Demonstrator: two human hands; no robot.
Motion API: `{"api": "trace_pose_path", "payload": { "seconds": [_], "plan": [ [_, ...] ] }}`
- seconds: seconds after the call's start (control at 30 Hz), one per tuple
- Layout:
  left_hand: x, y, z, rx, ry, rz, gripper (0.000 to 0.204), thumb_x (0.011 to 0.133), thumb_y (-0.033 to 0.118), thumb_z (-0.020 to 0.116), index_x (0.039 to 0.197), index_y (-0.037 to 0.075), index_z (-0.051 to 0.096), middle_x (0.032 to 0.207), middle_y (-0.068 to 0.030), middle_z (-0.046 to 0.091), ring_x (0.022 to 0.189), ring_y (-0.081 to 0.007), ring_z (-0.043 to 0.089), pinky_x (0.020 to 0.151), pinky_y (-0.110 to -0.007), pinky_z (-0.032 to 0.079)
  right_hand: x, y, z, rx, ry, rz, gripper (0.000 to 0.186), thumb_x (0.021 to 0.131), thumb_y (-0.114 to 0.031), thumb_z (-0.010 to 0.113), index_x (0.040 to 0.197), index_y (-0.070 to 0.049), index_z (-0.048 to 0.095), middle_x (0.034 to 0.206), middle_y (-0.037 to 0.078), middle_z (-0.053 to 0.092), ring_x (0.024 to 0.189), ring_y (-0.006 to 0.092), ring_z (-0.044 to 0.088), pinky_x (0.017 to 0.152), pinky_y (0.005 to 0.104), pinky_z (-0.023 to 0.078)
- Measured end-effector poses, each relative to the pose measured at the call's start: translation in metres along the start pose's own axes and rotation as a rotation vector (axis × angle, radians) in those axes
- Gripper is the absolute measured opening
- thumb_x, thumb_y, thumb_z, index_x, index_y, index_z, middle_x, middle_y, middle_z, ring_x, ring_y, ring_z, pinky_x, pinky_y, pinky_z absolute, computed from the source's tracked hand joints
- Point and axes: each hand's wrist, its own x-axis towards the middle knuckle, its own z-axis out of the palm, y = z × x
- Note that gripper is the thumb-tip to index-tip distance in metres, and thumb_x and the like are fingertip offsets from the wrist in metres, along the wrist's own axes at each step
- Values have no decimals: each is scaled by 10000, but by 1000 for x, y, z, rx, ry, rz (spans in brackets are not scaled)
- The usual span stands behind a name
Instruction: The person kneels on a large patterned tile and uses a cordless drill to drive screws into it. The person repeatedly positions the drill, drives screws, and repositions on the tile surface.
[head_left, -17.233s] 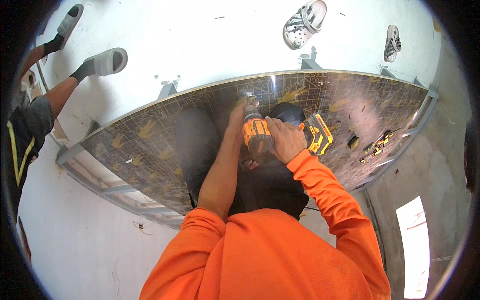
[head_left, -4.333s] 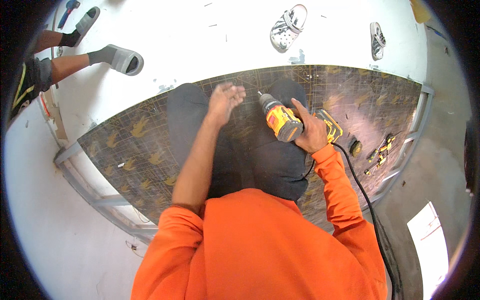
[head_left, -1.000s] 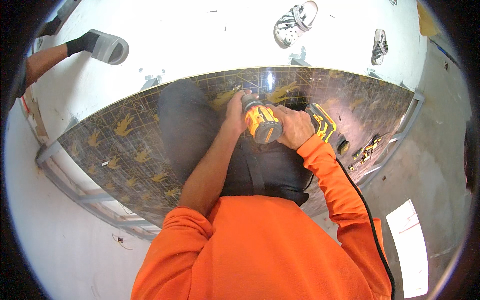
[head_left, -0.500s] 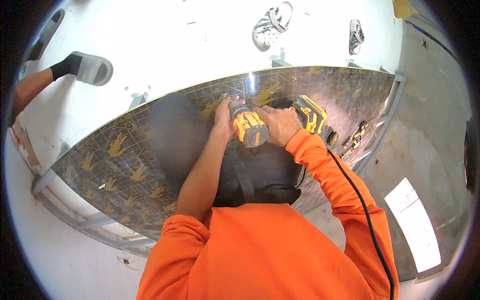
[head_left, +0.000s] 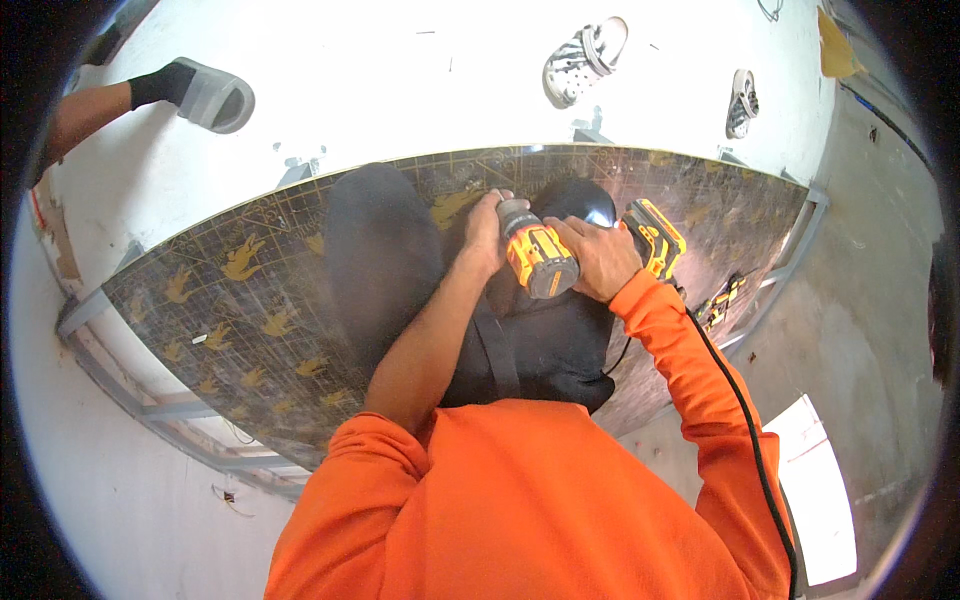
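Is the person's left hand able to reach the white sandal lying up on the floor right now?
Probably not as things stand. The left hand is wrapped round the front of the yellow drill, and the white sandal lies apart on the pale floor beyond the dark board's far edge.

**Construction site: formwork assembly on a bare concrete floor**

The setting is a building under construction. A large dark film-faced plywood panel [head_left: 250, 300], printed with repeated yellow emblems and fixed on a grey metal frame [head_left: 160, 405], lies across the centre. Around it runs pale, dusty raw concrete floor [head_left: 400, 90]. At 12 o'clock a cordless yellow-and-black drill [head_left: 540, 262] is gripped over the panel, and a black cable [head_left: 745, 430] trails toward 5 o'clock. Loose sandals [head_left: 585, 60] rest near 1 o'clock; another person's socked foot in a grey slipper [head_left: 205, 95] stands at 10 o'clock. The worker wears an orange long-sleeved shirt [head_left: 530, 510].
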Motion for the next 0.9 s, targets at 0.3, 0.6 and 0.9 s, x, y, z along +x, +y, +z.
{"api": "trace_pose_path", "payload": {
  "seconds": [0.3, 0.6, 0.9],
  "plan": [
    [-10, 6, -2, 27, -15, 73, 244, 992, 310, 475, 1032, 82, 553, 971, -136, 667, 790, -252, 640, 728, -412, 564, 3, 1, 0, -4, -64, 5, 581, 695, -170, 750, 1229, -127, 524, 975, 81, 646, 820, 310, 686, 651, 445, 544],
    [-8, 6, 2, -14, 31, 71, 214, 974, 263, 466, 987, 70, 556, 884, -144, 650, 764, -255, 631, 728, -409, 551, 5, 1, 4, -42, -79, 59, 594, 726, -297, 754, 1260, -122, 563, 1009, 62, 661, 854, 278, 686, 681, 425, 539],
    [-43, 3, 10, -84, -18, -63, 404, 1010, 466, 412, 1053, 95, 565, 922, -100, 630, 803, -216, 640, 763, -393, 548, 9, -2, 5, 2, -103, 100, 573, 749, -307, 733, 1268, -134, 563, 1051, 63, 667, 874, 294, 691, 685, 430, 548]
  ]
}}
